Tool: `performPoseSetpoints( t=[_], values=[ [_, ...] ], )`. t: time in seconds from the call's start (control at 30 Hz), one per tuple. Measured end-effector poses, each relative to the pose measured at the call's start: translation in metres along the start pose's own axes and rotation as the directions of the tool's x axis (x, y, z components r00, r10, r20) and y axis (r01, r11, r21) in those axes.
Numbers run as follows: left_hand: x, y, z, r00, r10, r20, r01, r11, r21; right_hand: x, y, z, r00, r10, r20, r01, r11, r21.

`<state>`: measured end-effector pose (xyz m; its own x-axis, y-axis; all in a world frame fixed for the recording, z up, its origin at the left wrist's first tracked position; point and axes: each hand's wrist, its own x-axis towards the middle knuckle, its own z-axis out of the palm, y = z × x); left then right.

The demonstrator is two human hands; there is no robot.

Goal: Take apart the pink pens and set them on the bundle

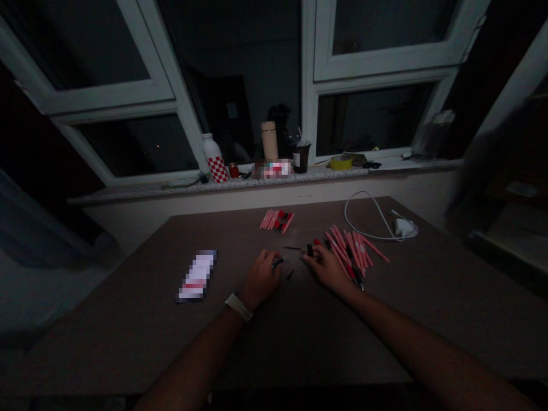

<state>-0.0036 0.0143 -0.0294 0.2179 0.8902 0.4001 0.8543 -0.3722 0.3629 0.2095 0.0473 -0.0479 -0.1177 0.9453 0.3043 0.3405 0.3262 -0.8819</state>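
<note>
My left hand, with a watch on its wrist, is closed on a thin dark pen part that sticks out from the fingertips. Across from it, my right hand pinches a short black pen piece between thumb and fingers. On the table between the hands lie a thin dark pen refill and a small black pointed piece. Just beyond my right hand spreads a loose pile of pink pens, with some red and black ones among them. The dim light hides fine details of the pieces.
A row of pink, red and black pens lies toward the table's back edge. A lit phone rests at left. A white charger with its cable is at right. Bottles, a drink cup and yellow tape stand on the windowsill.
</note>
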Motion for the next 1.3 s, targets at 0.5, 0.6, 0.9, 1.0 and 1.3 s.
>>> performPoseSetpoints(
  t=[0.5,0.6,0.9,1.0,1.3],
  values=[
    [-0.001,0.009,0.001,0.984,0.116,0.134,-0.123,0.991,0.047,-0.003,-0.003,0.001,0.984,-0.149,0.097,0.158,0.982,-0.102],
    [-0.002,0.008,0.002,0.983,0.117,0.142,-0.127,0.990,0.064,-0.003,-0.002,0.001,0.977,-0.191,0.096,0.201,0.972,-0.117],
    [-0.003,0.014,-0.001,0.988,0.106,0.110,-0.109,0.994,0.026,-0.005,0.002,-0.001,0.928,-0.281,0.243,0.348,0.888,-0.300],
    [-0.002,0.016,-0.002,0.989,0.116,0.092,-0.115,0.993,-0.017,-0.007,0.002,0.000,0.926,-0.257,0.277,0.346,0.871,-0.349],
    [-0.001,0.014,0.005,0.992,0.123,0.042,-0.117,0.985,-0.128,-0.006,0.004,0.002,0.933,-0.255,0.253,0.337,0.866,-0.370]
  ],
)
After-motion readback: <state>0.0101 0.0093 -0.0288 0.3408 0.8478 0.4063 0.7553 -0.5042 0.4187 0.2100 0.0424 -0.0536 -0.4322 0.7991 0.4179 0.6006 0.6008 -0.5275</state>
